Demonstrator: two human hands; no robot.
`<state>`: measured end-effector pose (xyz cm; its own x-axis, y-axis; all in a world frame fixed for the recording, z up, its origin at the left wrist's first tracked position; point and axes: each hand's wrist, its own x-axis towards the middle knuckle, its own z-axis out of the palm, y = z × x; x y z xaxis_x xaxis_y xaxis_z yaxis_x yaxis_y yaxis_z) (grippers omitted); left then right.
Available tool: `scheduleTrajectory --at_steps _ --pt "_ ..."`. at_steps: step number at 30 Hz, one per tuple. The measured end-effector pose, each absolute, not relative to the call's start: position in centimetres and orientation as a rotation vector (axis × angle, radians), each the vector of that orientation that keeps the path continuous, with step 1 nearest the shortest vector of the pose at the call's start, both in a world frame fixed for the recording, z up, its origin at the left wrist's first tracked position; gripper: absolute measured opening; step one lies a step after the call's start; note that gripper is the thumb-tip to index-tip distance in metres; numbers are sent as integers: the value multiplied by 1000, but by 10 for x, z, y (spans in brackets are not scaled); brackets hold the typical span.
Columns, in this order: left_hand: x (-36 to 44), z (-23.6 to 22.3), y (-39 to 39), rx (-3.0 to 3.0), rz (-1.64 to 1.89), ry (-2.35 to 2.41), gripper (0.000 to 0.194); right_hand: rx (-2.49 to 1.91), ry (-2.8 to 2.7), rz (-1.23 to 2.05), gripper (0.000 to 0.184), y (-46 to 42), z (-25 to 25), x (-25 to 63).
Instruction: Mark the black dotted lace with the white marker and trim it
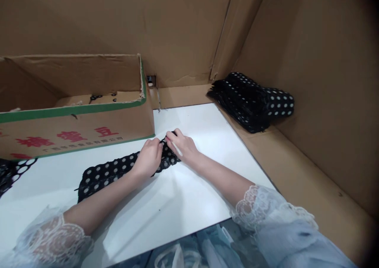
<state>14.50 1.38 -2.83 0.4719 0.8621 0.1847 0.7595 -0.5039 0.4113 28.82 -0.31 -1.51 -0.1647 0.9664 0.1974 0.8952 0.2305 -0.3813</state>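
A flat black strip with rows of pale round dots (114, 168) lies on the white tabletop, running from lower left up to my hands. My left hand (149, 157) is closed in a pinch on the strip's upper edge near its far end. Just to the right, my right hand (182, 144) pinches the edge at the far end, fingers curled. The two hands are close together, and a bit of the black edge is raised between them. My fingers partly cover this end, and my left forearm hides some of the strip's lower side.
An open cardboard box (89, 121) with green edging stands at the left back, a few small black scraps inside. Dotted black pieces (251, 102) are stacked at the right back. Black netting with round holes (17, 171) lies at the left edge. Cardboard walls (183, 31) enclose the white tabletop (189, 204).
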Motion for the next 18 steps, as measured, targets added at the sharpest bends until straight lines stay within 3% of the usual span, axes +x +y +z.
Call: scheduleTrajectory --at_steps 8,12,18 --pt "141 -33 23 2338 544 1304 23 -1276 -1763 891 29 -8 -31 322" --pt "141 -29 22 2282 485 1271 14 -1222 -1761 909 27 -11 -35 322" --pt "140 -25 25 2297 424 1275 16 -1216 -1839 869 26 -9 -32 319"
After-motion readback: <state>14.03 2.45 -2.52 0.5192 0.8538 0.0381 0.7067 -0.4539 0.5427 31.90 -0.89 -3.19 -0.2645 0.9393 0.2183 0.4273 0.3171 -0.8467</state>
